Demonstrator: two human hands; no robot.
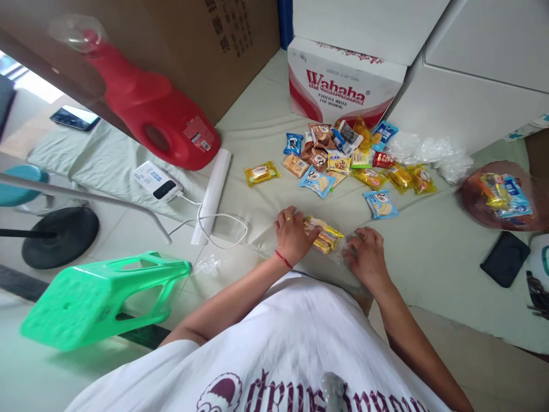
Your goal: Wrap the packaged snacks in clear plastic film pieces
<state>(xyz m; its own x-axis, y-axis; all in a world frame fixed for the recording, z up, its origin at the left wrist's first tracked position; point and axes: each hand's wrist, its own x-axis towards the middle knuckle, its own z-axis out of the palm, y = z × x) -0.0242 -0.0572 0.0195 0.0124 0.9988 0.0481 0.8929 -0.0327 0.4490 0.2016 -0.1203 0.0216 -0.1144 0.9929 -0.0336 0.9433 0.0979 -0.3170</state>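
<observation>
Remotely, I'm watching a pale cloth-covered surface [433,257], where two hands are handling a clear packet [326,236] of yellow-wrapped snacks.
Behind, a big brown carton [171,51] is standing at far left; a green stool [81,303] is occupying the floor at left, a Wahaha box [343,86] is backing the surface, and a red jug [150,109] is sitting by the carton. A heap of wrapped snacks [319,157] is spreading before the box. Nearer, I'm seeing the left hand [297,236] half-curling over the packet's left end, thumb resting on top, and the right hand [368,256] bending its fingers at the opposite end; I cannot tell how firmly either is gripping. The packet is lying between them, near the front edge. A red bracelet [283,260] is circling the left wrist.
</observation>
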